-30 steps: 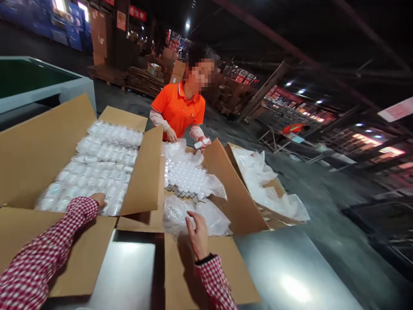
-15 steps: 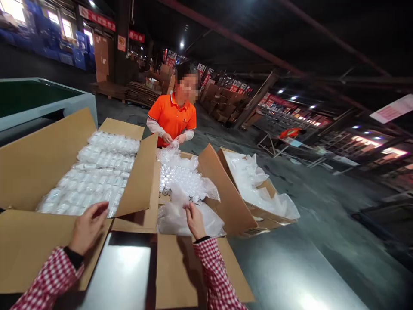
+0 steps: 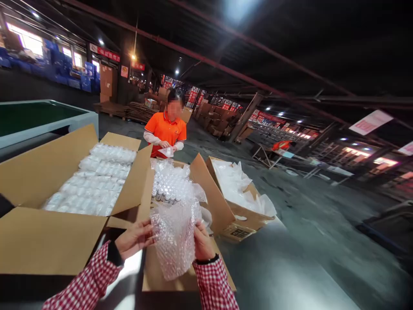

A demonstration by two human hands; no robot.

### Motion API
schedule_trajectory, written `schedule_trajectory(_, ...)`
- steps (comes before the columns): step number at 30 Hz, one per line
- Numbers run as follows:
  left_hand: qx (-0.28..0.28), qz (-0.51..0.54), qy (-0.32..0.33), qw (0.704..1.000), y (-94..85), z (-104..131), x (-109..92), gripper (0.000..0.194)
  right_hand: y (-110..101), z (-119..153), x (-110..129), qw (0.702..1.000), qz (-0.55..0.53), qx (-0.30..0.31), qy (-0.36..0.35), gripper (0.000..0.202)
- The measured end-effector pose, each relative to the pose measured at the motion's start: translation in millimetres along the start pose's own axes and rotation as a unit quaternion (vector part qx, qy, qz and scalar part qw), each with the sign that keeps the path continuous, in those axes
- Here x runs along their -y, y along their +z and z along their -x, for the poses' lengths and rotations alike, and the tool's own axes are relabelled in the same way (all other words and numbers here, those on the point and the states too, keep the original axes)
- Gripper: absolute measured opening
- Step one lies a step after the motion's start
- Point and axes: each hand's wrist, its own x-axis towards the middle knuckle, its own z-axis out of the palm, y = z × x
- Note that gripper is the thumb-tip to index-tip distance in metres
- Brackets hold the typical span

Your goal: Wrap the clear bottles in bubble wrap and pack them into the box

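Observation:
A clear bubble-wrap bag [image 3: 174,243] hangs in front of me over the near flap of the middle carton. My right hand [image 3: 204,243] is closed on its right edge. At the left edge, my left hand [image 3: 137,238] pinches the bag, its fingertips partly hidden by the plastic. Just beyond, the middle carton [image 3: 213,196] holds rows of small clear containers [image 3: 171,183] with silvery ends, and loose bubble wrap lies over them. To the left, a large open carton [image 3: 58,165] holds several rows of wrapped white bundles [image 3: 93,185].
A co-worker in an orange shirt [image 3: 169,129] stands behind the middle carton, handling a piece of clear plastic. On the right, another carton [image 3: 240,219] is filled with bubble-wrap bags [image 3: 232,181]. A shiny metal table [image 3: 274,267] lies beneath. A green-topped conveyor [image 3: 41,112] is at far left.
My right hand has lifted the bubble-wrap bag out of the middle carton toward me. My left hand has moved right from beside the left carton and taken the bag's left edge.

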Motion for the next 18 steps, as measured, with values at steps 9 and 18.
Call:
schedule_trajectory(9, -0.228, -0.131, 0.158, 0.952, -10.6, 27, -15, 0.049, -2, 18, -12, 0.996, -0.056, 0.063, 0.012, 0.035)
schedule_trajectory(18, -0.208, -0.397, 0.154, 0.88, 41.0, 34, -1, 0.053, 65, 39, -32, 0.961, 0.025, 0.276, -0.007, 0.035)
